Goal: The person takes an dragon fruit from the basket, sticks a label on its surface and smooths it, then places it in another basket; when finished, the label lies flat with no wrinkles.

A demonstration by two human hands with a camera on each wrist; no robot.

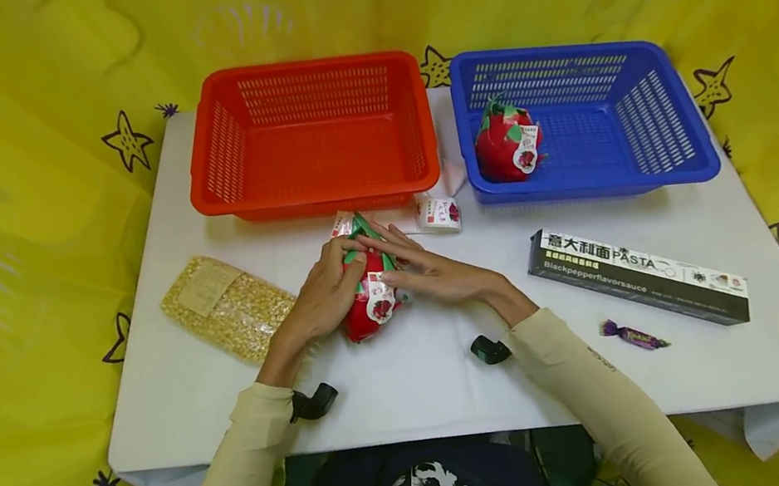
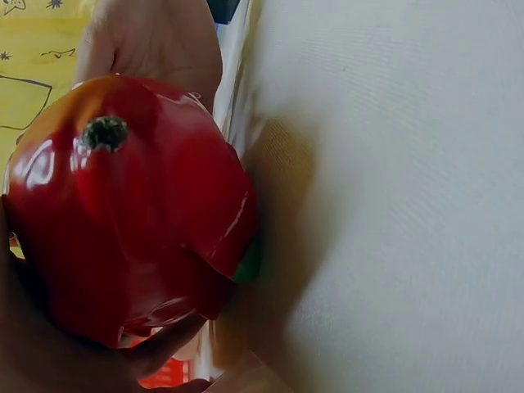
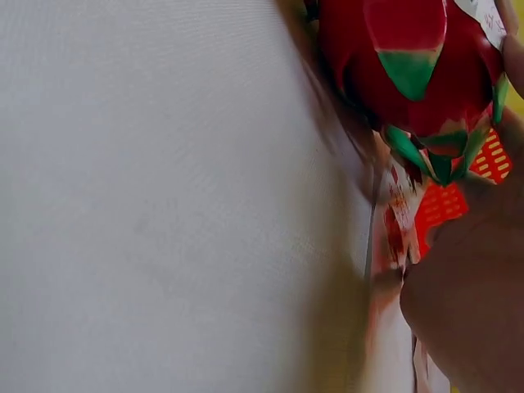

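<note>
A red dragon fruit (image 1: 361,319) with green leafy scales lies on its side at the middle of the table, its leafy tip toward the red basket. My left hand (image 1: 324,295) grips it from the left, fingers curled over its upper part. From the right, my right hand (image 1: 439,273) touches it with fingers stretched across the leafy end and the thumb at the edge of the white label (image 1: 380,299). The left wrist view shows the fruit's smooth end with a dark stub; the right wrist view shows its green-tipped scales (image 3: 409,74).
Behind stand a red basket (image 1: 324,207) and a blue basket (image 1: 577,185), the blue one holding another labelled dragon fruit (image 1: 499,147). A label roll (image 1: 439,214) lies before them. Corn kernels in a bag (image 1: 242,315) lie left; a pasta box (image 1: 636,273) and wrapped candy (image 1: 633,335) lie right.
</note>
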